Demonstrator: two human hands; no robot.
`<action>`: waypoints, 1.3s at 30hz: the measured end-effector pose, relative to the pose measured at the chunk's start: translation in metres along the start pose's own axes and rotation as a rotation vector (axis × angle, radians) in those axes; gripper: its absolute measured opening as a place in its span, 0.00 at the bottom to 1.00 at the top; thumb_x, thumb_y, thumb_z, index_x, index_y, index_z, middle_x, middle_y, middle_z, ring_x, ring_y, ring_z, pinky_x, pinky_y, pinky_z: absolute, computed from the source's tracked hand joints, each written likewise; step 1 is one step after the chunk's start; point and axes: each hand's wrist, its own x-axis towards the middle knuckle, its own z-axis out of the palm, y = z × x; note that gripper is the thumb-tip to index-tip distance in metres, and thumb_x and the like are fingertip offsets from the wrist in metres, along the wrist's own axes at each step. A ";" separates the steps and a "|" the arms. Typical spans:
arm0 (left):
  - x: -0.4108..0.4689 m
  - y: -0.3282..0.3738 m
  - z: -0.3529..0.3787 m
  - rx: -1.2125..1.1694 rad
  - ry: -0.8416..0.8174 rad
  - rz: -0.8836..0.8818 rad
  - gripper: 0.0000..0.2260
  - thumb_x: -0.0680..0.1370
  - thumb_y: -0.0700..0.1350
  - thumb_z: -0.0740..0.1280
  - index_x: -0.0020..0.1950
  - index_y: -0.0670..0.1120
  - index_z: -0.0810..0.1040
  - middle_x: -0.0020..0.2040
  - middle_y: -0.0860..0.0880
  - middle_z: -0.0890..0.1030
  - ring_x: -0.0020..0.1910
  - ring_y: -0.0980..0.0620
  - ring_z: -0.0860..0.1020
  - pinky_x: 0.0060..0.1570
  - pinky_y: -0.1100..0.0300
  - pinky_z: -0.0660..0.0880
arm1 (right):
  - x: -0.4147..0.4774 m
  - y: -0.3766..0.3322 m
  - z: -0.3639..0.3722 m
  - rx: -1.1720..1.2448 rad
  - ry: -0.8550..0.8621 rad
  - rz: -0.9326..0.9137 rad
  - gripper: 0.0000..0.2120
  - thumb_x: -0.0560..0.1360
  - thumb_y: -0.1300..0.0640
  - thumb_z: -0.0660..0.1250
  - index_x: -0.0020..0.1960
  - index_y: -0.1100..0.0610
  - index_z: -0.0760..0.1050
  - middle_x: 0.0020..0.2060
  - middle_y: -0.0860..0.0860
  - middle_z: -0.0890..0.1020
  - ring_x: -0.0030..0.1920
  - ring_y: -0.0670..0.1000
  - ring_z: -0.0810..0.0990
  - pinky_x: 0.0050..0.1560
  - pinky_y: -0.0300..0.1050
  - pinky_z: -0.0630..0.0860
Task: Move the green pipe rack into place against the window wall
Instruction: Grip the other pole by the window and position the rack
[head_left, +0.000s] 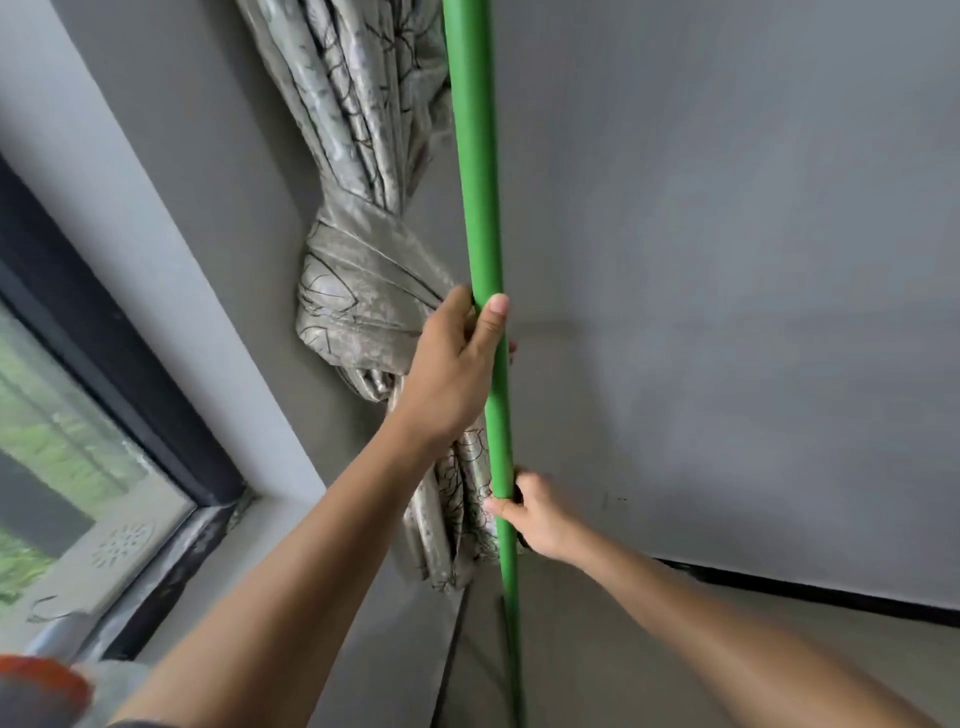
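One upright green pipe (475, 156) of the rack runs from the top of the view down to the floor near the room's corner. My left hand (454, 364) is wrapped around it at mid-height, thumb on the front. Lower down, my right hand (535, 514) grips the same pipe from the right side. The rest of the rack is out of view. The window wall (171, 171) stands on the left, with the window (57, 441) at lower left.
A knotted patterned grey curtain (358, 291) hangs in the corner just behind the pipe. A plain grey wall (727, 260) with a dark baseboard (810, 590) fills the right. A window sill (156, 561) lies at lower left, with an orange object (36, 686) at the bottom-left corner.
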 end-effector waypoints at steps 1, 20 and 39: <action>0.010 -0.004 0.006 0.002 0.010 -0.008 0.16 0.79 0.50 0.59 0.46 0.36 0.68 0.36 0.38 0.75 0.36 0.48 0.78 0.38 0.46 0.76 | 0.008 -0.001 -0.007 -0.022 0.002 -0.009 0.15 0.69 0.40 0.67 0.39 0.51 0.71 0.33 0.54 0.79 0.35 0.57 0.79 0.42 0.58 0.80; 0.179 -0.084 0.039 0.090 -0.126 0.019 0.08 0.77 0.55 0.57 0.41 0.53 0.68 0.35 0.49 0.77 0.42 0.38 0.81 0.44 0.39 0.78 | 0.152 0.010 -0.066 -0.079 0.085 0.103 0.14 0.75 0.47 0.68 0.53 0.57 0.76 0.47 0.57 0.85 0.48 0.57 0.83 0.49 0.53 0.79; 0.149 -0.093 0.022 0.345 0.035 0.099 0.11 0.79 0.53 0.55 0.48 0.46 0.69 0.40 0.44 0.82 0.38 0.46 0.81 0.39 0.45 0.78 | 0.150 0.014 -0.046 -0.298 -0.026 -0.081 0.17 0.78 0.44 0.63 0.58 0.57 0.70 0.33 0.51 0.77 0.31 0.55 0.77 0.34 0.51 0.76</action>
